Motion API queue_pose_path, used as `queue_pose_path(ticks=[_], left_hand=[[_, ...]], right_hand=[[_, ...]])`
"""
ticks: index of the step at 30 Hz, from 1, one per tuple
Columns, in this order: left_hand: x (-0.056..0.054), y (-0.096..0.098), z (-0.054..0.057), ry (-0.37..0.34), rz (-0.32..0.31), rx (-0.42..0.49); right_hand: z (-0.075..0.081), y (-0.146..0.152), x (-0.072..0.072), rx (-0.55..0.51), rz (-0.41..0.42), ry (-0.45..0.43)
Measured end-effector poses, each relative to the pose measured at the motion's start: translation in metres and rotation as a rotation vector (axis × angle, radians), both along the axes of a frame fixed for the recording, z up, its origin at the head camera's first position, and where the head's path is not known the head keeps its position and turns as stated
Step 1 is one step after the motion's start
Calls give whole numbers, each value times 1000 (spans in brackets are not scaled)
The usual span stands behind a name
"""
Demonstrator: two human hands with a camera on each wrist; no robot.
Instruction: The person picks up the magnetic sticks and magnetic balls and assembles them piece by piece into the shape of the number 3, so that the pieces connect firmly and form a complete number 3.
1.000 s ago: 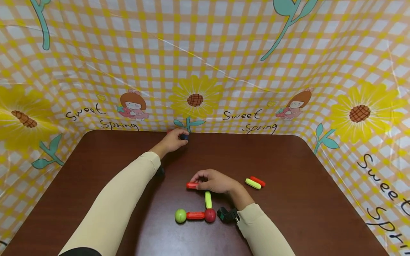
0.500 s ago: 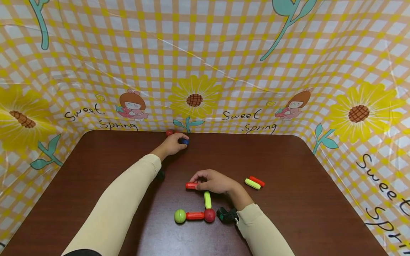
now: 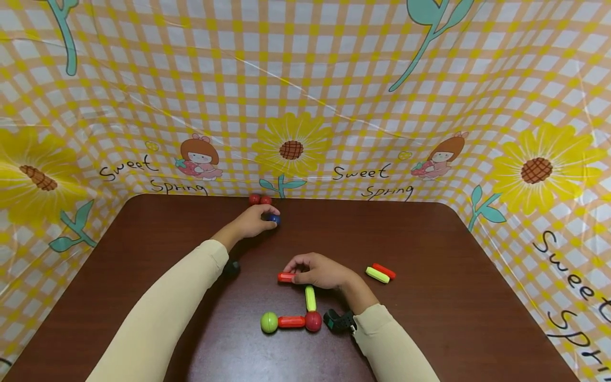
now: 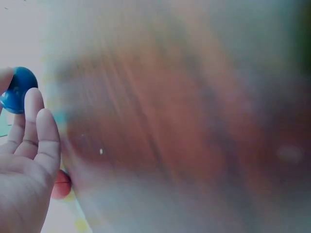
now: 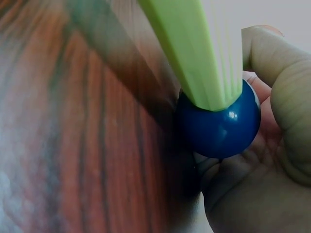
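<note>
Toward the back of the table, my left hand [image 3: 251, 222] pinches a blue ball [image 3: 274, 218] between thumb and fingertips; the left wrist view also shows this blue ball [image 4: 22, 90]. My right hand [image 3: 322, 271] curls round the upper corner of a ball-and-stick toy frame. There the right wrist view shows another blue ball [image 5: 218, 126] between thumb and fingers, joined to a yellow-green stick [image 5: 209, 63]. A red stick [image 3: 286, 277] juts left from this hand. The yellow-green stick runs down to a red ball [image 3: 313, 321], from which a second red stick [image 3: 291, 321] leads to a green ball [image 3: 269, 322].
Two red balls [image 3: 260, 199] sit at the table's back edge against the checked cloth [image 3: 305, 106]. A loose yellow-green stick [image 3: 377, 275] and a loose red stick [image 3: 384, 270] lie side by side to the right. Black straps with small devices circle both wrists.
My left hand has drawn the blue ball toward me from the back edge, uncovering the two red balls. The right hand and the frame have stayed put.
</note>
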State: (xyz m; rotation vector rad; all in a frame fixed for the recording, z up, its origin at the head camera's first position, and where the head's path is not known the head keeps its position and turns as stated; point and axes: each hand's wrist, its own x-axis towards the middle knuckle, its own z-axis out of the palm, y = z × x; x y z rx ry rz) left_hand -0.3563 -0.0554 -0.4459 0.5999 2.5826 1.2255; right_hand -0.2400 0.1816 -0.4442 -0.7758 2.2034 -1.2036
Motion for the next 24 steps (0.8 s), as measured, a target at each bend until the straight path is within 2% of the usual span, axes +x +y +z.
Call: queue_pose_path(ticks=[7, 18, 24], left_hand=[[22, -11, 2, -38, -52, 66], [61, -28, 4, -147, -201, 78], [81, -33, 4, -169, -242, 68]], right_hand=[[0, 0, -1, 0, 0, 9], [-3, 0, -3, 17, 4, 25], [-2, -1, -3, 33, 1, 32]])
